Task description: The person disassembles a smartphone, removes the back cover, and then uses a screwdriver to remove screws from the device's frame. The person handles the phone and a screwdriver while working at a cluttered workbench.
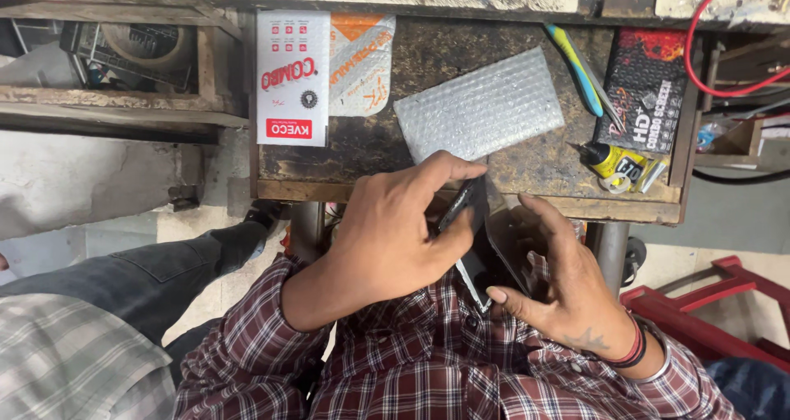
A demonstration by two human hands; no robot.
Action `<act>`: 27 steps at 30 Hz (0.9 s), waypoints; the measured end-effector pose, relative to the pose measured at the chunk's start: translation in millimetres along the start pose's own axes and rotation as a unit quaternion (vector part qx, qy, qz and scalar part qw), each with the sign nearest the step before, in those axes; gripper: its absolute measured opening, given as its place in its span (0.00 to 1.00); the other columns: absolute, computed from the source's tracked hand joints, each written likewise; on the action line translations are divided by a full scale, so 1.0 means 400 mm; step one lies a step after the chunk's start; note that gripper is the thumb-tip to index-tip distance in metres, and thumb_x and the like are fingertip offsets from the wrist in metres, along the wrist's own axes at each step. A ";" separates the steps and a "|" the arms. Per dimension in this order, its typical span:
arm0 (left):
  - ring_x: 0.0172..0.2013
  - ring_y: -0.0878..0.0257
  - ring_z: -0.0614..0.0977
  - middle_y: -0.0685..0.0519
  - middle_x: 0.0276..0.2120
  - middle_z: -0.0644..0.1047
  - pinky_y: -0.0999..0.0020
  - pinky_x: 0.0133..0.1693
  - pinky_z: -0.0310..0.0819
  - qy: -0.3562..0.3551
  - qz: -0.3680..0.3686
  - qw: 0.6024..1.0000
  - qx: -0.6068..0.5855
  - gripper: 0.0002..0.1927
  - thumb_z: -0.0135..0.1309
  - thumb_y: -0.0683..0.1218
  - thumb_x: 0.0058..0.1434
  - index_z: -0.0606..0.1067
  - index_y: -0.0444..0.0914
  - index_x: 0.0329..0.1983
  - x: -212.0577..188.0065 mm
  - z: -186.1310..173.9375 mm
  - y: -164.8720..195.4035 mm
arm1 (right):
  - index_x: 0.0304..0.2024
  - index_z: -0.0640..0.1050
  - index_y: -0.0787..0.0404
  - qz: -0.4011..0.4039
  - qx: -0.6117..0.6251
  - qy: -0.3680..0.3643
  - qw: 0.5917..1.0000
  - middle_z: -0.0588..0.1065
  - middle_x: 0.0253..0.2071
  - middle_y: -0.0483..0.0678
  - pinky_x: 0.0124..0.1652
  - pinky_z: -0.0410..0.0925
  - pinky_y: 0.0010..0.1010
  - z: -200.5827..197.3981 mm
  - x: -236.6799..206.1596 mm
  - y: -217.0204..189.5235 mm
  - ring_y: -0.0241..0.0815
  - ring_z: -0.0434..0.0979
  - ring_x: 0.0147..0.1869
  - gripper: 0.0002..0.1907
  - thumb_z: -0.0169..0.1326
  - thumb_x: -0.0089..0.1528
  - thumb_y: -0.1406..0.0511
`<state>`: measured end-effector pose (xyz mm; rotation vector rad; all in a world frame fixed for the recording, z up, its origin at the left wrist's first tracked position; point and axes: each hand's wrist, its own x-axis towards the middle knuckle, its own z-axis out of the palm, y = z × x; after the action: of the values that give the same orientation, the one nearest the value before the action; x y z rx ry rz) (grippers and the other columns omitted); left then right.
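Plaid sleeves (428,371) fill six o'clock. Above them the left hand (395,235) and right hand (568,292) pinch a dark flat panel (485,247) between them at centre, fingers closed on its edges. Bubble wrap (479,103) lies at twelve o'clock on the wooden bench (428,58).

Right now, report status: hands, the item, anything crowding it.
Left hand and right hand both gripping dark flat phone, held tilted at tray's near edge. Bubble wrap sheet close behind on wooden tray. Glue bottle off right.
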<state>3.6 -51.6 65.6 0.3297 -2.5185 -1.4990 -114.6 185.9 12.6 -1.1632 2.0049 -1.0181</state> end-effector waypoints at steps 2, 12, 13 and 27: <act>0.17 0.63 0.81 0.51 0.26 0.82 0.64 0.21 0.70 0.017 -0.013 1.000 0.005 0.13 0.55 0.47 0.66 0.76 0.38 0.52 0.001 0.002 0.003 | 0.71 0.53 0.66 -0.011 -0.015 0.005 1.000 0.75 0.55 0.61 0.56 0.70 0.40 0.001 0.000 0.000 0.53 0.78 0.59 0.57 0.71 0.48 0.59; 0.51 0.48 0.84 0.39 0.56 0.76 0.57 0.51 0.79 -0.012 0.071 0.997 -0.040 0.30 0.58 0.51 0.68 0.64 0.36 0.69 -0.019 0.009 -0.018 | 0.73 0.52 0.66 0.000 0.046 0.004 0.999 0.71 0.60 0.62 0.59 0.69 0.42 -0.005 0.006 0.001 0.53 0.75 0.63 0.55 0.69 0.52 0.60; 0.57 0.44 0.81 0.35 0.62 0.72 0.54 0.57 0.77 -0.026 0.100 0.994 -0.042 0.38 0.61 0.52 0.64 0.59 0.35 0.73 -0.028 0.016 -0.020 | 0.74 0.51 0.66 -0.006 0.066 0.001 0.998 0.70 0.62 0.63 0.60 0.69 0.42 -0.007 0.002 -0.001 0.53 0.74 0.65 0.54 0.67 0.54 0.60; 0.55 0.52 0.86 0.44 0.60 0.80 0.63 0.54 0.84 0.076 0.000 0.995 -0.059 0.28 0.58 0.49 0.69 0.66 0.40 0.69 -0.056 0.098 -0.019 | 0.73 0.50 0.64 0.014 0.037 0.004 0.999 0.69 0.62 0.60 0.55 0.73 0.38 0.001 0.013 -0.025 0.49 0.76 0.61 0.54 0.68 0.53 0.63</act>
<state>14.9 -15.9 39.6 0.4085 -2.3028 -1.5522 -112.3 177.8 20.2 -1.0897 1.9673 -1.0766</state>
